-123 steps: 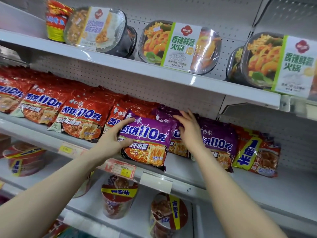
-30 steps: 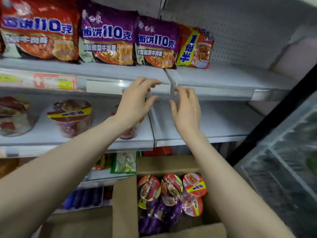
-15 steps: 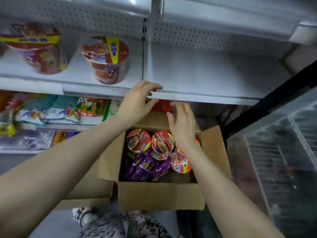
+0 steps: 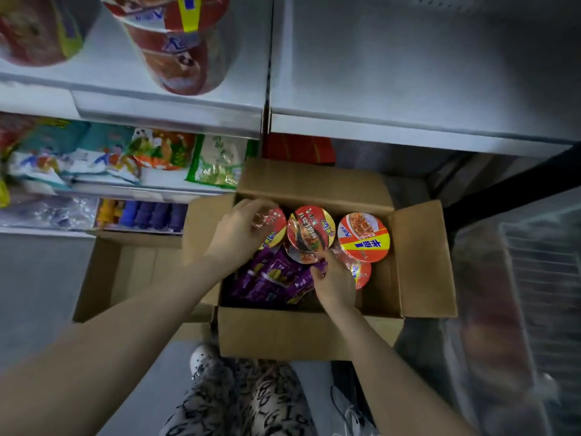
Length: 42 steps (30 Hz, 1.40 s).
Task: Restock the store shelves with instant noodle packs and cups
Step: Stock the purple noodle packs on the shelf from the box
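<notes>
Now: three noodle cups stand lid-up in a row along the far side of the cardboard box [image 4: 308, 335]: left cup [image 4: 273, 229], middle cup [image 4: 309, 234], right cup [image 4: 363, 236]. A fourth cup [image 4: 361, 275] lies lower in the box, partly hidden under the right cup. Purple noodle packs [image 4: 270, 280] fill the box's near half, touching the cups.

Left hand [image 4: 237, 236]: fingers curled over the left cup's lid, gripping it from above.

Right hand [image 4: 334, 286]: inside the box at the middle cup's near rim, fingertips bent against cup edge and purple packs. Cannot tell whether it has closed on either.

Box flaps are folded outward. A second open box [image 4: 125, 272] sits just left of it. Beyond the box are shelves [image 4: 408, 127]; up and left of the box, two more cups [image 4: 176, 42] lie on a shelf, with snack packets [image 4: 217, 162] on the shelf below. On the box's near side: patterned trousers [image 4: 239, 404] and a white shoe [image 4: 201, 360].
</notes>
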{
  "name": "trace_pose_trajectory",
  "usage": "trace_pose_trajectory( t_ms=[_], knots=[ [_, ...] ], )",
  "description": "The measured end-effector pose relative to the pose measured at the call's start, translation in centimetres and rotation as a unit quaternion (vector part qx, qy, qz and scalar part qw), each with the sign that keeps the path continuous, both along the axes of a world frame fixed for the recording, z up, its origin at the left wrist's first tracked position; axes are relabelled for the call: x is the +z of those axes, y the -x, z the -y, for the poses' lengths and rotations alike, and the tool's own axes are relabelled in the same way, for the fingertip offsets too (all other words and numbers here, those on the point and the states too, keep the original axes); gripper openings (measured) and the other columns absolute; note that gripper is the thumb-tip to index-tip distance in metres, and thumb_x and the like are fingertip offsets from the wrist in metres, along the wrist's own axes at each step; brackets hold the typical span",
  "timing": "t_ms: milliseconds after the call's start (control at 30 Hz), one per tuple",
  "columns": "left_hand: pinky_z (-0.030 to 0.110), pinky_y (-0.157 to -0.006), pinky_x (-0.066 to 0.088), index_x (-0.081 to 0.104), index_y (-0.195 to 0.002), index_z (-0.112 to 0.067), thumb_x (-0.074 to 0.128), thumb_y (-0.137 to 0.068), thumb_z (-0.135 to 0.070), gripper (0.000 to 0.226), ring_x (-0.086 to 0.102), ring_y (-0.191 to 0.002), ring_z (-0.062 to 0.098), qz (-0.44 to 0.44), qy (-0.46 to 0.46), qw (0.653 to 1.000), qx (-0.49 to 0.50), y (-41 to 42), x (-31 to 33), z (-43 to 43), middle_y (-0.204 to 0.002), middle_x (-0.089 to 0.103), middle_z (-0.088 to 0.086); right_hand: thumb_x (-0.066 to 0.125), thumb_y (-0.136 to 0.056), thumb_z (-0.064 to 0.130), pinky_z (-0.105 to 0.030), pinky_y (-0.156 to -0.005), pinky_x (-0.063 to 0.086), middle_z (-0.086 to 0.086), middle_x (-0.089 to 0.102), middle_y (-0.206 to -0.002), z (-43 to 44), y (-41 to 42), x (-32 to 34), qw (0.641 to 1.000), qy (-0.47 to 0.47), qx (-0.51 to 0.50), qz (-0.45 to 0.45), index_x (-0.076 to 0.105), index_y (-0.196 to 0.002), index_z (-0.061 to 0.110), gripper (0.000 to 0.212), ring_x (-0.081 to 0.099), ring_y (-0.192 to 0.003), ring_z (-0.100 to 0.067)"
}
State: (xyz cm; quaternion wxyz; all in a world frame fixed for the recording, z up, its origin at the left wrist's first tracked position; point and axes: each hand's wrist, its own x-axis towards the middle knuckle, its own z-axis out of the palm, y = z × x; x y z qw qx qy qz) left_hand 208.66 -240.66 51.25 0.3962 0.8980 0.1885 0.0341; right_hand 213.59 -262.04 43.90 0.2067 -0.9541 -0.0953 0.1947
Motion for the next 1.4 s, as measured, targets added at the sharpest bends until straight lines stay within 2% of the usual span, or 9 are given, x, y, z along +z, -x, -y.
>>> trace_pose_trajectory(
  t_ms=[133,267,333,467,700,867,1133,1300,1400],
  knots=[
    [0.024,-0.075,0.05,0.061,-0.124,-0.025,0.07,-0.089,-0.023,0.036,0.062,-0.087,0.011,-0.042,0.018,0.999,0.012,0.6,-4.2,-0.7,-0.104,0.054,-0.01,0.055,-0.1,0.033,-0.028,-0.063,0.049,-0.003,0.069,-0.1,-0.4,0.7,-4.9,0.995,0.048,-0.008,-0.082,0.054,-0.13,0.028,0.031,0.065,-0.081,-0.018],
    [0.008,-0.069,0.041,0.064,-0.12,-0.022,0.071,-0.088,-0.021,0.033,0.057,-0.085,0.004,-0.049,0.046,0.998,0.014,1.1,-8.5,-1.2,-0.104,0.058,-0.011,0.042,-0.104,0.041,-0.032,-0.081,0.051,-0.005,0.068,-0.116,-1.5,0.8,-9.1,0.983,0.11,0.018,-0.149,0.051,-0.137,0.026,0.037,0.065,-0.103,-0.023],
    [0.014,-0.072,0.049,0.064,-0.117,-0.021,0.073,-0.086,-0.014,0.033,0.061,-0.087,0.007,-0.05,0.076,0.996,0.008,1.5,-10.3,-1.4,-0.105,0.061,-0.007,0.039,-0.104,0.043,-0.034,-0.087,0.05,-0.004,0.065,-0.12,-2.1,0.8,-10.8,0.976,0.127,0.022,-0.176,0.052,-0.135,0.024,0.039,0.063,-0.107,-0.024],
    [0.037,-0.08,0.057,0.064,-0.115,-0.02,0.074,-0.083,-0.009,0.035,0.066,-0.089,0.017,-0.054,0.101,0.993,0.007,2.2,-13.2,-1.9,-0.109,0.064,0.002,0.043,-0.102,0.044,-0.029,-0.075,0.044,-0.007,0.064,-0.118,-2.7,1.3,-13.7,0.968,0.135,-0.016,-0.213,0.051,-0.131,0.022,0.037,0.062,-0.105,-0.026],
    [0.029,-0.083,0.055,0.064,-0.116,-0.021,0.07,-0.086,-0.008,0.033,0.064,-0.093,0.012,-0.061,0.128,0.99,-0.008,2.5,-14.6,-2.3,-0.111,0.062,0.001,0.049,-0.1,0.009,-0.034,-0.081,0.054,-0.013,0.067,-0.106,-1.9,0.5,-15.2,0.966,0.128,-0.15,-0.17,0.065,-0.102,0.005,0.017,0.064,-0.101,-0.028],
    [0.03,-0.082,0.054,0.062,-0.117,-0.023,0.07,-0.087,-0.013,0.033,0.06,-0.09,0.006,-0.079,0.132,0.988,-0.015,2.7,-12.9,-2.1,-0.11,0.061,-0.003,0.057,-0.091,-0.001,-0.038,-0.096,0.053,-0.012,0.066,-0.119,-0.4,-0.9,-11.5,0.956,0.077,-0.212,-0.188,0.068,-0.114,0.011,0.029,0.063,-0.111,-0.029],
    [0.025,-0.083,0.047,0.06,-0.128,-0.019,0.068,-0.091,-0.019,0.038,0.06,-0.099,0.014,-0.106,0.132,0.983,-0.075,1.8,-5.5,-0.6,-0.115,0.062,-0.001,0.066,-0.085,-0.012,-0.043,-0.082,0.061,-0.008,0.064,-0.119,2.2,-1.2,-0.4,0.909,-0.131,-0.304,-0.254,0.062,-0.112,0.029,0.049,0.068,-0.099,-0.024],
    [0.031,-0.099,0.044,0.051,-0.14,-0.021,0.064,-0.093,-0.031,0.049,0.053,-0.125,0.023,-0.115,0.09,0.981,-0.126,1.1,-0.9,-1.1,-0.141,0.054,0.004,0.059,-0.09,-0.011,-0.039,-0.074,0.063,-0.011,0.07,-0.116,1.5,-1.7,9.1,0.893,-0.264,-0.187,-0.312,0.066,-0.117,0.026,0.046,0.07,-0.104,-0.024],
    [0.034,-0.098,0.046,0.046,-0.144,-0.022,0.062,-0.092,-0.044,0.058,0.055,-0.123,0.023,-0.122,0.103,0.979,-0.128,0.9,1.0,-2.2,-0.139,0.054,0.004,0.054,-0.094,-0.01,-0.036,-0.071,0.062,-0.014,0.073,-0.111,0.6,-2.1,13.5,0.894,-0.285,-0.09,-0.333,0.065,-0.118,0.026,0.045,0.072,-0.101,-0.025]
  ],
)
